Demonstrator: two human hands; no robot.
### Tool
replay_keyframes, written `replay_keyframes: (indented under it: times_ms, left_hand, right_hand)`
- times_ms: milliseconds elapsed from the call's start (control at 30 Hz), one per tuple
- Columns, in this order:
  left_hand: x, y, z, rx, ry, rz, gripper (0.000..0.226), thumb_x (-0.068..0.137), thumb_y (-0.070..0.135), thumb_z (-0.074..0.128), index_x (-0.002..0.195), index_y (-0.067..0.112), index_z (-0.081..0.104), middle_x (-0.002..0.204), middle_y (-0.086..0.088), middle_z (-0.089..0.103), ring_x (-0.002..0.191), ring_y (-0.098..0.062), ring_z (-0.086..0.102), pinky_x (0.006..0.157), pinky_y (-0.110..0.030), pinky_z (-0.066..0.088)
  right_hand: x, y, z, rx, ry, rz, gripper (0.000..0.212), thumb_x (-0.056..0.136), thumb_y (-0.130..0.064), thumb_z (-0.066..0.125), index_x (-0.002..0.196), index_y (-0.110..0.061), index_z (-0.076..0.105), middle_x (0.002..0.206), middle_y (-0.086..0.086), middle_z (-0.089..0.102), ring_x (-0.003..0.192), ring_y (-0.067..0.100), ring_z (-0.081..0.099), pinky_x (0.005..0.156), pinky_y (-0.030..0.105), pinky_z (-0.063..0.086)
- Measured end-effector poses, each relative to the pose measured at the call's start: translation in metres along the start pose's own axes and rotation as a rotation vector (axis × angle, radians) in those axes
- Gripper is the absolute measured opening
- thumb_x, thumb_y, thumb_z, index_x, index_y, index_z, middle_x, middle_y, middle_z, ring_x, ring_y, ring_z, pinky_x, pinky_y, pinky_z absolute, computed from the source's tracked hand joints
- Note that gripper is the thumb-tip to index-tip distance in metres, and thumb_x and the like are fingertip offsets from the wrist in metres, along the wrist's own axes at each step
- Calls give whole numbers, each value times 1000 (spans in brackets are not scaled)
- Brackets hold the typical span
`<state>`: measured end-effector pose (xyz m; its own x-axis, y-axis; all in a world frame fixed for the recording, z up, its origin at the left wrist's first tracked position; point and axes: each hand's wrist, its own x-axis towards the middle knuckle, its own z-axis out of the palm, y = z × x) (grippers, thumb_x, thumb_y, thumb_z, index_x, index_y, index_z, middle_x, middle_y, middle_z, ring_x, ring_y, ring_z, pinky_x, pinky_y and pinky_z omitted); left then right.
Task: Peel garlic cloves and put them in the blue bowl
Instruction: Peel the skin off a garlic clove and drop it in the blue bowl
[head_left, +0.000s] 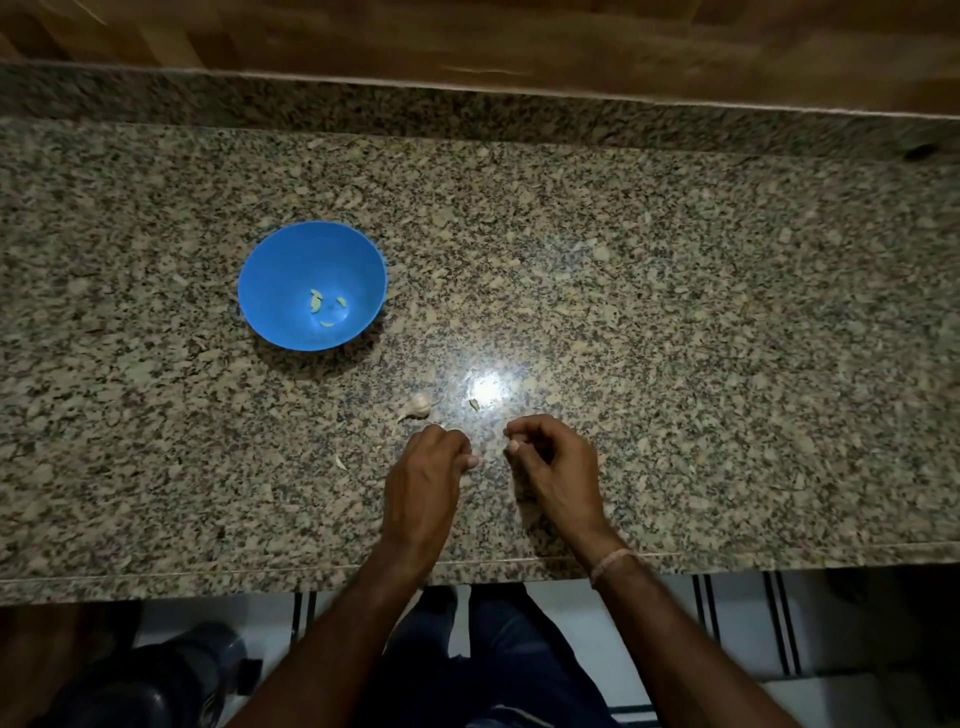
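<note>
Hands sit just right of and nearer you than the blue bowl. Your left hand and right hand both have curled fingers, slightly apart (pinching anything? cannot tell). Garlic piece lies between bowl and left hand; peeled cloves rest inside the bowl.
</note>
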<state>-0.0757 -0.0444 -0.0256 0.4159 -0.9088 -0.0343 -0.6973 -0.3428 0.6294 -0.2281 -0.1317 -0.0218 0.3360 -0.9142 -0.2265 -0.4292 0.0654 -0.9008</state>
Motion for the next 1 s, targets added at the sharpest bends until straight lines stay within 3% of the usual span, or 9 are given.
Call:
replay_keyframes:
  times_ms: [200,300,367,500,667,800,1000]
  left_hand:
    - [0,3,-3,12,18,-68,23,88,10,77,82,21,58,86,8,55,81,-14,52,57,-39,48]
    - [-5,3,-6,-93,66,-146,24,96,13,68,82,26,53,85,13,53,77,-6,51,58,-27,41]
    - [-9,0,-9,-139,114,-178,27,98,15,65,81,29,49,81,14,53,74,-3,52,57,-24,39]
    - [-15,-10,-13,-227,202,-264,24,99,13,65,83,26,53,80,13,57,75,-6,58,60,-40,53]
    - [-13,-9,-14,-200,232,-263,10,100,16,65,95,23,61,83,10,60,77,-8,59,61,-30,51]
    - [-2,3,-6,-161,231,-263,13,100,17,65,113,18,66,92,9,62,83,-9,57,70,-22,45]
    - [16,23,-7,-118,265,-309,26,99,18,69,124,16,66,93,6,65,84,-16,62,70,-29,50]
  right_hand:
    - [21,-10,16,-164,-4,-118,28,89,-12,80,115,-14,71,105,-5,66,95,4,63,83,16,52]
    - [31,-18,32,-335,-38,-220,37,89,-17,81,123,-14,67,106,-5,57,98,11,53,82,12,42]
    - [35,-19,41,-425,-33,-297,30,90,-17,79,118,-14,69,101,-7,54,95,12,50,76,14,38]
    - [39,-16,48,-473,-2,-382,5,94,-10,71,94,-14,71,90,-3,59,86,17,53,69,36,48]
    - [44,-17,49,-559,-26,-401,29,85,9,62,85,-19,57,84,-3,53,80,18,45,63,32,36]
    - [47,-14,43,-531,-108,-407,25,89,6,65,85,-19,58,88,-5,52,83,15,44,66,27,31]
    - [50,-22,25,-240,-97,-314,18,105,-16,56,89,-21,62,85,-8,63,81,14,60,69,36,50]
